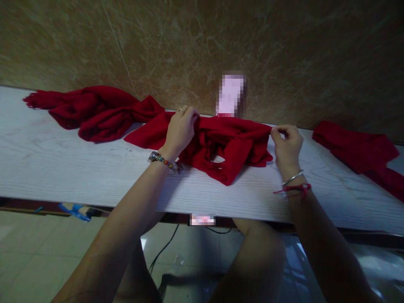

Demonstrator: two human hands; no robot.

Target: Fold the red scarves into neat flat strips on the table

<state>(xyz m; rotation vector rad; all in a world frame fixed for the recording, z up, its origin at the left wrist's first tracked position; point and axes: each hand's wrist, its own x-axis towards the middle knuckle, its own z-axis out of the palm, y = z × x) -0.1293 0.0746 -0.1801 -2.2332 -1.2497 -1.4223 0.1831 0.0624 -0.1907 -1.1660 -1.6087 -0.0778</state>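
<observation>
A crumpled red cloth (pixel 235 158) lies on the white wood-grain tabletop between my hands, its folds leaving a small gap where the table shows. My left hand (pixel 182 128) rests over its upper left part, fingers bent down and closed on the cloth near the back edge. Between thumb and fingertips, my right hand (pixel 288 141) pinches the upper right corner, with the edge stretched between both hands. To the left, a bunched red cloth with a fringed end (pixel 104 111) touches or runs into the middle one; I cannot tell whether they are joined.
Another red cloth (pixel 356 147) lies on the table (pixel 78 172) at the right. A brown marbled wall (pixel 176 50) borders the back edge, with a blurred pink rectangle (pixel 232 94) against it. Below the front edge are a blue scrap (pixel 75 210), my legs and a black cable (pixel 166 246).
</observation>
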